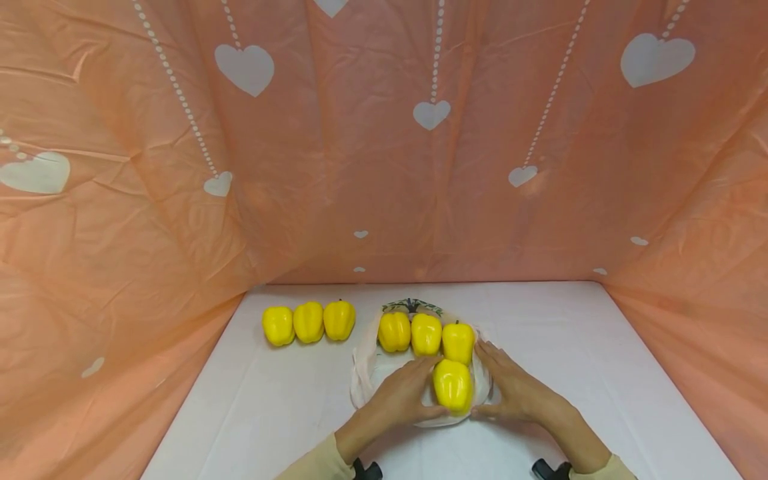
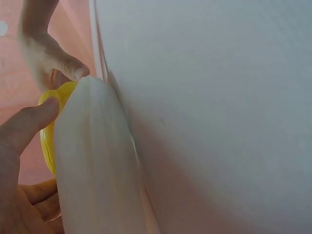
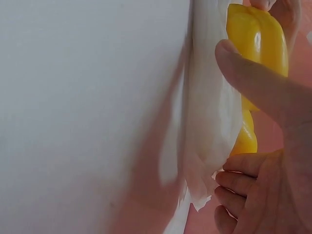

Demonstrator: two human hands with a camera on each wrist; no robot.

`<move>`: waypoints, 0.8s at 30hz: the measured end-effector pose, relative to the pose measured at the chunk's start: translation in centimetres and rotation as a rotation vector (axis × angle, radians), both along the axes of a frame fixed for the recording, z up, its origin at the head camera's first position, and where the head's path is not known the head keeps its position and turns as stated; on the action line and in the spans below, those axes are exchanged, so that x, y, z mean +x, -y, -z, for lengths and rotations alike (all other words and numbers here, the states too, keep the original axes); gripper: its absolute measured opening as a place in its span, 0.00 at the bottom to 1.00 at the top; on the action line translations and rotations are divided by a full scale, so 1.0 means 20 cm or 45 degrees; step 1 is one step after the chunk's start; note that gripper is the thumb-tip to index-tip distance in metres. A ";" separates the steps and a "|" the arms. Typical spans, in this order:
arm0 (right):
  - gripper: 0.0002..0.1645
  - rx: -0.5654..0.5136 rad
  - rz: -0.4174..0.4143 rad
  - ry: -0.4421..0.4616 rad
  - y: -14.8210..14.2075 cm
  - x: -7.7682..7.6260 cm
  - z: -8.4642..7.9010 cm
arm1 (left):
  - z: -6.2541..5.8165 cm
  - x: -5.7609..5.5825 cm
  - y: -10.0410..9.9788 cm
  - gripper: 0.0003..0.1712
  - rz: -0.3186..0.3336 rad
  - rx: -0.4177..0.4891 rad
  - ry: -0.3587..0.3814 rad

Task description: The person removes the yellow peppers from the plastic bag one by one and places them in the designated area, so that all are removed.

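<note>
A yellow bell pepper (image 1: 453, 385) sits at the front right of a pale, thin bag (image 1: 362, 370) spread open on the table. My left hand (image 1: 397, 393) holds this pepper from its left side, thumb toward the near end and fingers toward the far end. On the right, my right hand (image 1: 521, 388) rests along the bag's edge beside the pepper, fingers fairly straight and thumb at the near rim. Behind, a row of three more yellow bell peppers (image 1: 426, 335) lies within the bag. In the right wrist view, bag material (image 3: 212, 107) hangs in front of the fingers (image 3: 239, 187).
Three yellow bell peppers (image 1: 309, 323) stand side by side on the white table (image 1: 222, 407), left of the bag. An orange curtain (image 1: 336, 200) with white hearts encloses the table at the back and both sides.
</note>
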State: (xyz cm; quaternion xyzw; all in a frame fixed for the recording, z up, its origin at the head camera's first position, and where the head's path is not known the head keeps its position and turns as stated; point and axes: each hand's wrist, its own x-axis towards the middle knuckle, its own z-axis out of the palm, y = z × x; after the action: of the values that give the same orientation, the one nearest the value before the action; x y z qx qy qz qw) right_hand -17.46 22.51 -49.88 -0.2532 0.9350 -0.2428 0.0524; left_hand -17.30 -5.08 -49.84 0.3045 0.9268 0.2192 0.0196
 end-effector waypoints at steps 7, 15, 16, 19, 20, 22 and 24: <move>0.77 -0.004 0.001 0.013 0.00 0.00 0.00 | -0.02 0.00 0.05 0.51 -0.002 0.004 -0.033; 0.76 0.001 0.009 0.033 0.00 0.00 -0.01 | -0.05 -0.01 0.14 0.53 -0.042 0.042 -0.037; 0.77 0.000 0.008 0.037 0.00 0.00 -0.01 | -0.05 -0.01 0.15 0.54 -0.047 0.049 -0.040; 0.77 0.001 0.009 0.044 0.00 0.00 -0.01 | -0.07 -0.01 0.20 0.53 -0.066 0.087 -0.051; 0.77 0.003 0.009 0.045 0.00 0.00 0.00 | -0.08 -0.01 0.21 0.53 -0.069 0.098 -0.062; 0.77 0.009 0.009 0.042 0.00 0.00 0.00 | -0.09 -0.01 0.24 0.53 -0.078 0.122 -0.075; 0.77 0.010 0.010 0.035 0.00 0.00 0.00 | -0.09 -0.01 0.27 0.52 -0.087 0.139 -0.085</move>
State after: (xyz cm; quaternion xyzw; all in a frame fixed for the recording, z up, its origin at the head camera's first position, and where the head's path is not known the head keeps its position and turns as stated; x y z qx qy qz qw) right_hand -17.55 22.57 -49.80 -0.2461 0.9361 -0.2426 0.0654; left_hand -17.52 -10.42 -47.95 0.2803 0.9235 0.2594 -0.0356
